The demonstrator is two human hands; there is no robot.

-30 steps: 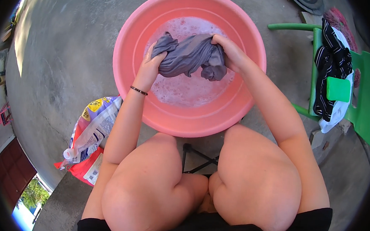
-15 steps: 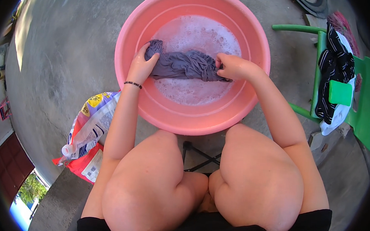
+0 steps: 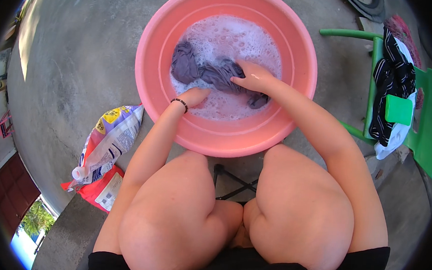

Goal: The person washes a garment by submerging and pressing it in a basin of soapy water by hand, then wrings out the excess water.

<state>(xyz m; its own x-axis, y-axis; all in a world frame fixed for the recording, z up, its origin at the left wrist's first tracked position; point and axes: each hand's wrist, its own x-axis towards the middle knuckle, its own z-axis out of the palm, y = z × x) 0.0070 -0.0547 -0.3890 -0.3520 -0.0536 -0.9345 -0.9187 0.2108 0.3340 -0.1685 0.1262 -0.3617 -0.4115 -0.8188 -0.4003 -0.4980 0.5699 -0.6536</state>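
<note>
A round pink basin (image 3: 157, 37) sits on the concrete in front of my knees, holding soapy, foamy water. A wet grey-purple garment (image 3: 193, 67) lies half sunk in the suds. My right hand (image 3: 253, 78) presses down on the garment's right part, fingers closed over the cloth. My left hand (image 3: 194, 96), with a dark bead bracelet at the wrist, dips into the foam at the near side of the basin, just below the garment; its fingers are hidden in the water.
Bags of washing powder (image 3: 107, 143) and a small white bottle (image 3: 78, 172) lie on the floor at my left. A green plastic chair (image 3: 428, 93) at the right carries black-and-white clothes (image 3: 392, 76) and a green block (image 3: 398, 109). A folding stool's legs (image 3: 233, 180) show between my knees.
The garment went from being held up above the basin, to stretched between both hands, to lying in the suds. My left hand slid toward me off the cloth's left end.
</note>
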